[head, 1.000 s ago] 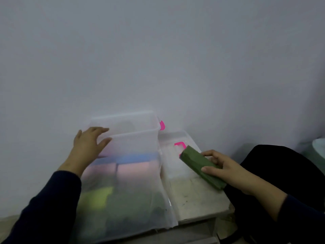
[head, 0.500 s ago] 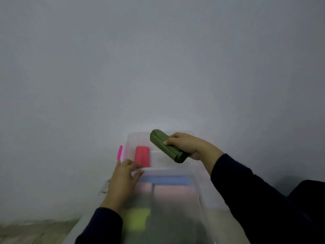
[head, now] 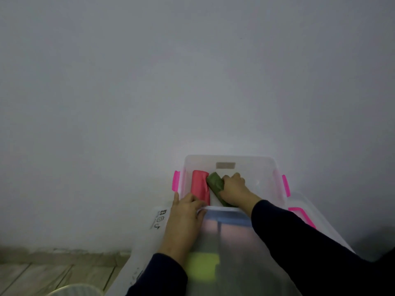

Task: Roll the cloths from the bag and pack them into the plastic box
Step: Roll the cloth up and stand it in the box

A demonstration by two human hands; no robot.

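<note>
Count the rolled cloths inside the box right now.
2: a red roll by the plastic box's left wall, and a green roll beside it under the right hand. Hands may hide others.

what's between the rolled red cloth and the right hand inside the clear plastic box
The rolled green cloth, gripped by the right hand, lies tilted right beside the rolled red cloth in the clear plastic box, seen in the head view.

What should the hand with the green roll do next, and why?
Probably lay it flat and let go. The right hand grips the green rolled cloth inside the plastic box, tilted against the red rolled cloth, while the left hand rests on the near rim.
</note>
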